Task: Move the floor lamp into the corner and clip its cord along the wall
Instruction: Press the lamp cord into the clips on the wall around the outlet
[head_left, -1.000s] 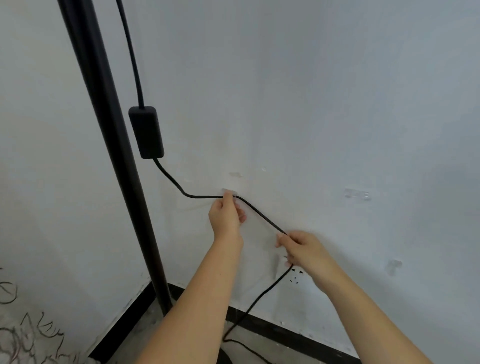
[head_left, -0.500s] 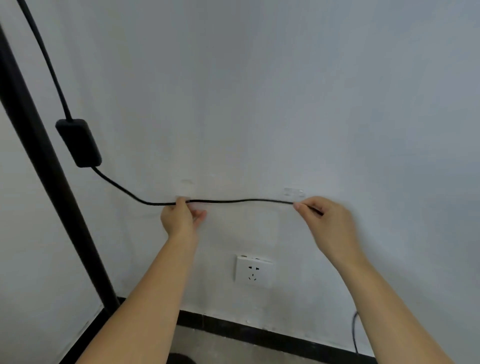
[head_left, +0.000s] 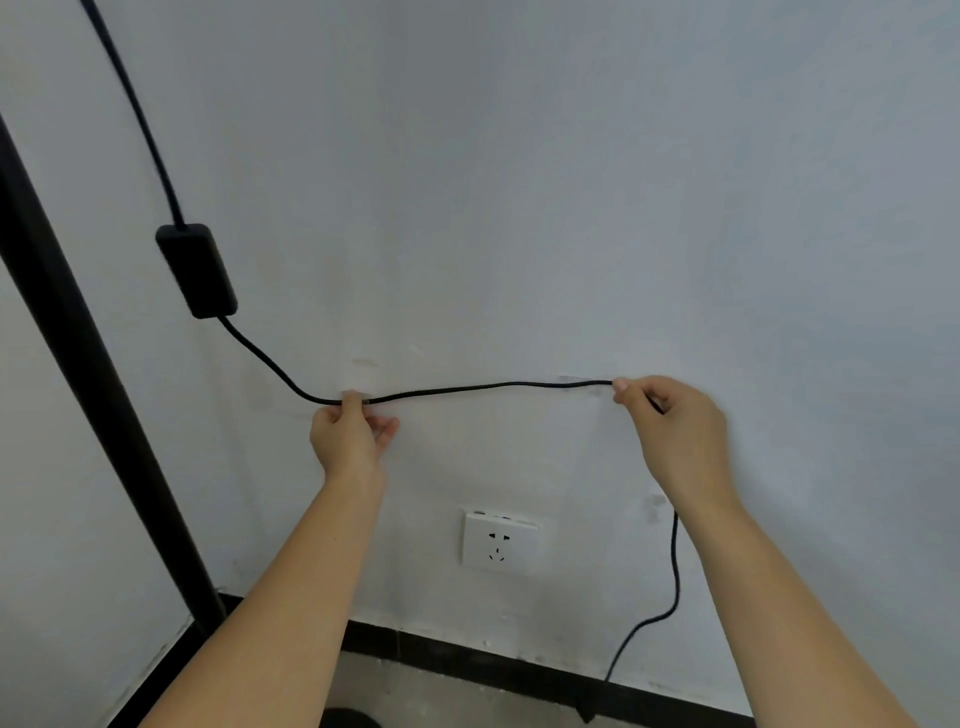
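Note:
The black lamp pole (head_left: 78, 332) stands in the corner at the left. Its black cord (head_left: 488, 387) drops from the top, passes through a black inline switch box (head_left: 196, 270) and runs almost level along the white wall. My left hand (head_left: 350, 434) pinches the cord against the wall just under a clear clip (head_left: 359, 376). My right hand (head_left: 670, 421) pinches the cord further right, beside a second clear clip (head_left: 576, 378). Behind my right forearm the cord hangs down to the floor (head_left: 672, 582).
A white wall socket (head_left: 498, 540) sits below the stretched cord, between my forearms. A black skirting board (head_left: 467, 649) runs along the foot of both walls, with grey floor in front. The lamp's dark base (head_left: 348, 719) shows at the bottom edge.
My right hand has carried the cord up and to the right, pulling it from a slack diagonal into a nearly level line at the second clip. My left hand has stayed at the first clip.

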